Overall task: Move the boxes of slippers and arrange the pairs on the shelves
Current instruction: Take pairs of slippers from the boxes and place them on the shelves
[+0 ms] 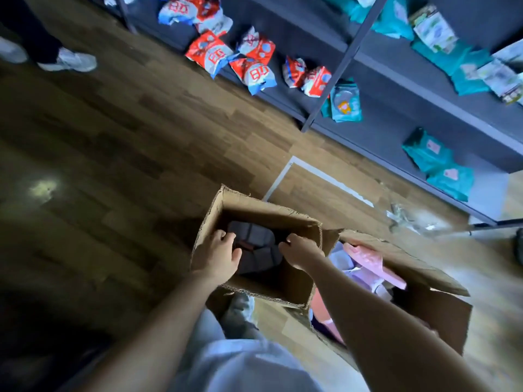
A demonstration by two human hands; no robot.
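An open cardboard box [283, 287] stands on the wooden floor in front of me with dark grey slippers [254, 236] inside. Both my hands reach into it. My left hand [220, 257] curls its fingers over the left side of the dark slippers. My right hand [301, 250] grips their right side with curled fingers. Right beside it stands a second, larger cardboard box [441, 309] holding pink slippers [370, 264] and pale lilac ones [359, 278]. A dark shelf unit [396, 89] runs along the upper right.
The shelves carry several red and blue packets [252, 70] and teal packets [438, 162]. Crumpled clear plastic [407, 217] lies on the floor near the shelf foot. Another person's pale shoes [70, 62] stand at the upper left. A white line [325, 176] marks the floor.
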